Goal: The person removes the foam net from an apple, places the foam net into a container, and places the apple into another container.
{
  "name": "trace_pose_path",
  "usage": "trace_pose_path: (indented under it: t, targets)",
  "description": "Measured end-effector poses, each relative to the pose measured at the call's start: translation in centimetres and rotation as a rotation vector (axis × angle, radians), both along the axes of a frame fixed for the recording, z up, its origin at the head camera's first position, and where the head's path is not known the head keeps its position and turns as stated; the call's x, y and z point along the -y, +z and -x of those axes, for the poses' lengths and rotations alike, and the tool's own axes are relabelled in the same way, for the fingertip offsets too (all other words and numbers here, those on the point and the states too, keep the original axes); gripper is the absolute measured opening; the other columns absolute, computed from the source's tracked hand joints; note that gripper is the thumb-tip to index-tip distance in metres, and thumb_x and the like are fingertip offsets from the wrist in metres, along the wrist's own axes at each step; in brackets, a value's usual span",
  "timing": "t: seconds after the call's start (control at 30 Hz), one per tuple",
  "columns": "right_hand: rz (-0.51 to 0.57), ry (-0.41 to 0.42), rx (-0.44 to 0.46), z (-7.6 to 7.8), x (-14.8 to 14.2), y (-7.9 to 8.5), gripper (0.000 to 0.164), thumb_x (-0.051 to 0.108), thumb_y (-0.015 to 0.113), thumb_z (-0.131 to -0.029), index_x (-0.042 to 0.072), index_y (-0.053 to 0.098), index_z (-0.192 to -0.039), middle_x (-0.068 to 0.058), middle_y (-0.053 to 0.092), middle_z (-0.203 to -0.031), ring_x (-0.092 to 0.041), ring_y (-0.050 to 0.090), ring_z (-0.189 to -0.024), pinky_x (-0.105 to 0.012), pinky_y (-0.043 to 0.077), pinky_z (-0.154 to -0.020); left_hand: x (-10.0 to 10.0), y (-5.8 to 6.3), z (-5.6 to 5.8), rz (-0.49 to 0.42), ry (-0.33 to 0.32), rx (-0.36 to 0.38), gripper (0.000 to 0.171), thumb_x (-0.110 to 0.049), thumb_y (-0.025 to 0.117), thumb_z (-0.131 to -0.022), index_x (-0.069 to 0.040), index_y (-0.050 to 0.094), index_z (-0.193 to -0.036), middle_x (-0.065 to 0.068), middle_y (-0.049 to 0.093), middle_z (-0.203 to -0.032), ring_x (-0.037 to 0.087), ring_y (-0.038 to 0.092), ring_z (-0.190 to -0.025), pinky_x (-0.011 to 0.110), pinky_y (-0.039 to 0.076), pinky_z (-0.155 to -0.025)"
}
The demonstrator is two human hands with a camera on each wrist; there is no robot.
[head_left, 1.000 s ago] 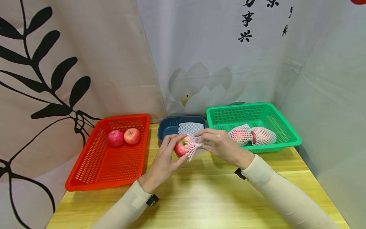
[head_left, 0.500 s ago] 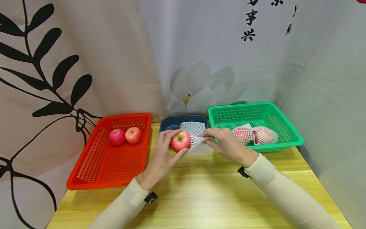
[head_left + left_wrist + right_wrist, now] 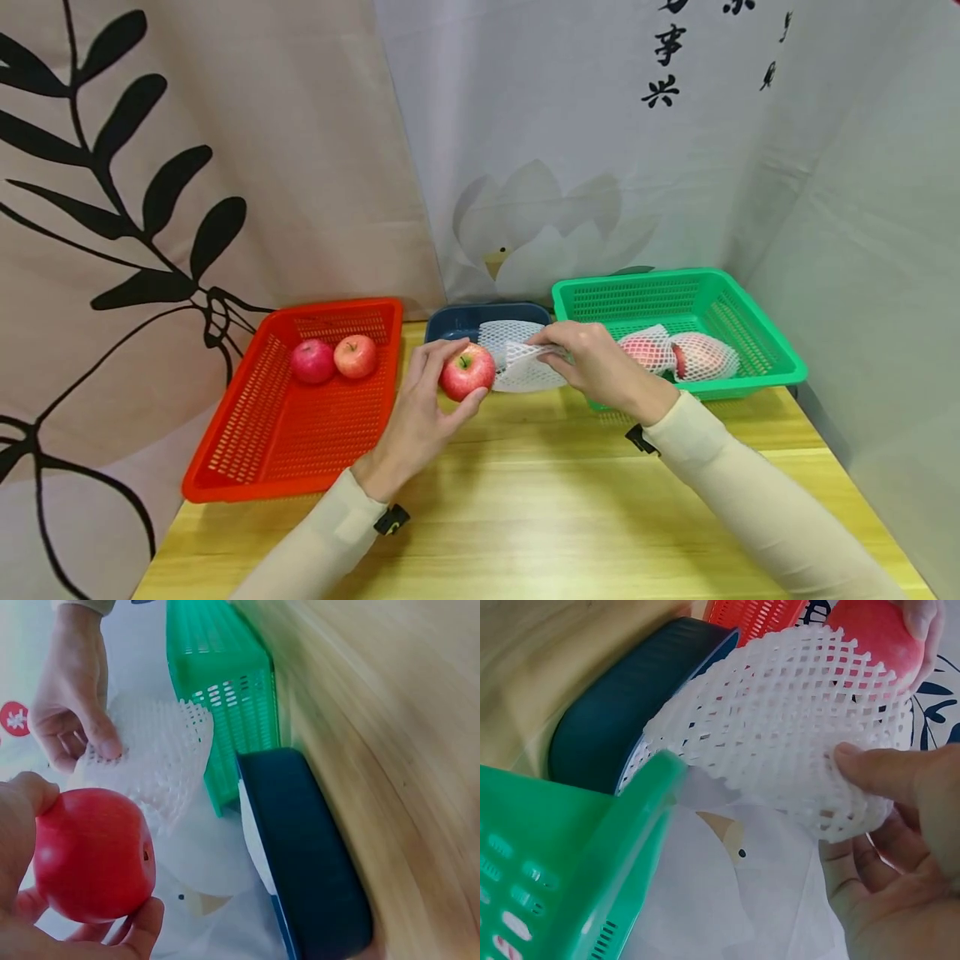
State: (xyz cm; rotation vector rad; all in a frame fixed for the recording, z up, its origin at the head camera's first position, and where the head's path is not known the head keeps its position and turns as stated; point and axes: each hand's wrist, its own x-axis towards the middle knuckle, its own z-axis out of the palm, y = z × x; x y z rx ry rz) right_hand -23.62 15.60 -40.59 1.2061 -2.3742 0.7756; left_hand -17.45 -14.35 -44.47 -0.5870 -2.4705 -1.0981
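Observation:
My left hand [image 3: 423,408] grips a red apple [image 3: 467,372], thumb on one side and fingers on the other; its stem end shows. To the right of it, my right hand [image 3: 600,367] pinches a white foam fruit net [image 3: 780,727] between thumb and fingers. The net hangs spread out and off the apple in the head view; in the right wrist view it overlaps part of the apple. Behind the hands stands a dark blue bin [image 3: 453,321] with more white foam netting [image 3: 498,335] in it.
On the left, a red basket [image 3: 300,450] holds two bare apples [image 3: 356,356]. A green basket [image 3: 757,333] at the right holds two apples in foam nets [image 3: 705,357]. All stand on a wooden table [image 3: 525,517] before a printed cloth backdrop [image 3: 322,150].
The foam net, partly over the apple a second ago, has come away to the right with my right hand. The left hand has kept hold of the apple, now bare in the head view.

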Motion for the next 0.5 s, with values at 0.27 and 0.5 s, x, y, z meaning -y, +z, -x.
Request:
trace_pose_path:
  t: [0.27, 0.5]
  targets:
    - [-0.018, -0.032, 0.002, 0.9, 0.1, 0.3, 0.026, -0.001, 0.087, -0.102, 0.002, 0.084, -0.128, -0.012, 0.086, -0.118, -0.023, 0.083, -0.096, -0.039, 0.071, -0.082, 0.4, -0.1, -0.2, 0.015, 0.011, -0.012, 0.07, -0.024, 0.092, -0.103, -0.014, 0.059, -0.165, 0.012, 0.059, -0.164, 0.031, 0.064, -0.146, 0.053, 0.068, -0.112]
    - [-0.041, -0.048, -0.005, 2.0, 0.4, 0.9, 0.025, -0.001, 0.085, -0.104, 0.0, 0.083, -0.128, -0.014, 0.084, -0.116, -0.025, 0.079, -0.093, -0.042, 0.07, -0.082, 0.7, 0.0, -0.6, 0.032, 0.028, 0.004, 0.073, -0.026, 0.092, -0.102, -0.014, 0.059, -0.165, 0.013, 0.058, -0.162, 0.032, 0.064, -0.145, 0.051, 0.069, -0.11]
